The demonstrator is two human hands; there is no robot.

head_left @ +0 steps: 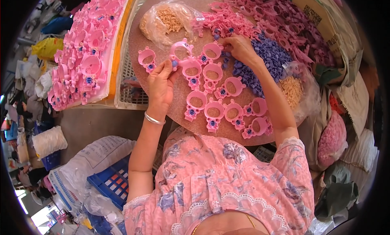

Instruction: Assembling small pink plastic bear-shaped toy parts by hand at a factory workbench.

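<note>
My left hand [161,84] pinches a pink plastic ring piece with small ears [181,50], holding it up over the table; a blue part shows by the thumb. Farther right, my right hand [240,49] reaches over loose blue parts, its fingertips bent together and pointing down; what they hold, if anything, is hidden. Beside it spreads a heap of small blue plastic parts [266,60]. Between and in front of my hands lie several pink ring pieces [213,113] with blue-striped parts fitted on their lower ends.
Pink parts [231,21] heap up at the table's back. A clear bag of beige bits [168,21] stands at back left, another bag [293,90] at right. A board of pink pieces [91,44] rests on a crate at left. A blue basket [111,180] stands below.
</note>
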